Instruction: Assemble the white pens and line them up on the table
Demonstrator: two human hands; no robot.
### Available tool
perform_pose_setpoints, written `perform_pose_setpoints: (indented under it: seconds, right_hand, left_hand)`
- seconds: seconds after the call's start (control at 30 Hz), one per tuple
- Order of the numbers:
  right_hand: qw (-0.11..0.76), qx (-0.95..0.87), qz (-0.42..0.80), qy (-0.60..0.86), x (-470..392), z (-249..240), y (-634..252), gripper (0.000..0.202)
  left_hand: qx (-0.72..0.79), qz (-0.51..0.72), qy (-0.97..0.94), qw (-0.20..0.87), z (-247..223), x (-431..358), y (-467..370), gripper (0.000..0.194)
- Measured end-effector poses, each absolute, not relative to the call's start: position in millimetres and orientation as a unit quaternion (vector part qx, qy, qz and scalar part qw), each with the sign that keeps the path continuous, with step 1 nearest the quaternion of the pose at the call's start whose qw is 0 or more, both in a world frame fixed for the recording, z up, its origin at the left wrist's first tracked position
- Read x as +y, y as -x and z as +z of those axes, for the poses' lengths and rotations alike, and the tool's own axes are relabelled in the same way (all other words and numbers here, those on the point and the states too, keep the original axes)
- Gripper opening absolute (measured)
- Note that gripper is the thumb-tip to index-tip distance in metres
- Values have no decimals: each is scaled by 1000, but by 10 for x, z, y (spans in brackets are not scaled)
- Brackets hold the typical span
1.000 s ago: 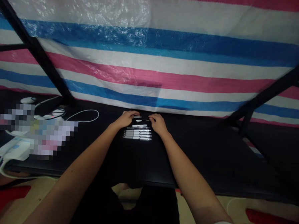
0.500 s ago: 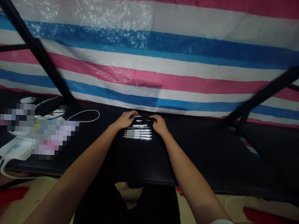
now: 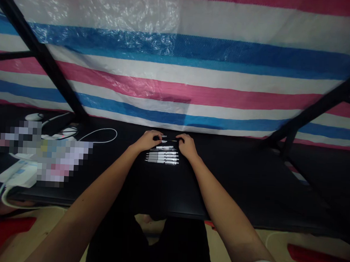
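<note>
My left hand (image 3: 149, 140) rests on the dark table with fingers bent and closed round the near end of a small white pen part (image 3: 164, 141). Across from it my right hand (image 3: 187, 145) lies with curved, slightly apart fingers, close to the tip of a thin dark pen refill (image 3: 172, 140); no held thing shows in it. Between the hands lie another small pen piece (image 3: 164, 136) and a clear-and-white pen barrel (image 3: 164, 147). Nearer me, several white-and-grey pens (image 3: 162, 157) lie side by side, tips to the left.
On the left are a white cable (image 3: 109, 130), a white power strip (image 3: 21, 173), a computer mouse (image 3: 34, 117) and blurred-out packets. Black frame bars (image 3: 55, 68) slant up at both sides. A striped plastic sheet (image 3: 177, 92) hangs behind the table (image 3: 233, 181).
My left fingers have shifted slightly right and closed at the small white pen part. My right hand stays almost in place. The pens appear unmoved.
</note>
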State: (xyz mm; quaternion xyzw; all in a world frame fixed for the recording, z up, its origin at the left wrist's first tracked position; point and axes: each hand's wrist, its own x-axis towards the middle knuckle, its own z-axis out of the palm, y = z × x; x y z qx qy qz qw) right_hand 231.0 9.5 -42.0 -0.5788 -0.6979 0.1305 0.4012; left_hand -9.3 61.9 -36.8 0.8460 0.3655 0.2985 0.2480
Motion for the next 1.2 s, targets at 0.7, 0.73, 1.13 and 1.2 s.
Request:
perform_pose_setpoints:
  seconds: [0.7,0.73,1.13,1.2]
  right_hand:
    - [311,-814,140,470,-113,-227,-2039,33]
    - [308,-814,141,472,-113,-227,-2030,33]
    - [287,-817,132,482,-89,-241,-2012,33]
    - [284,-819,134,479,-102,-237,-2000,33]
  left_hand:
    - [352,270,-842,307,-271,615,280,12]
    - [353,269,-840,312,-272,613,282,11]
    - [345,269,-841,318,-302,639,301,9]
    - [340,270,-846,310,-305,636,286,9]
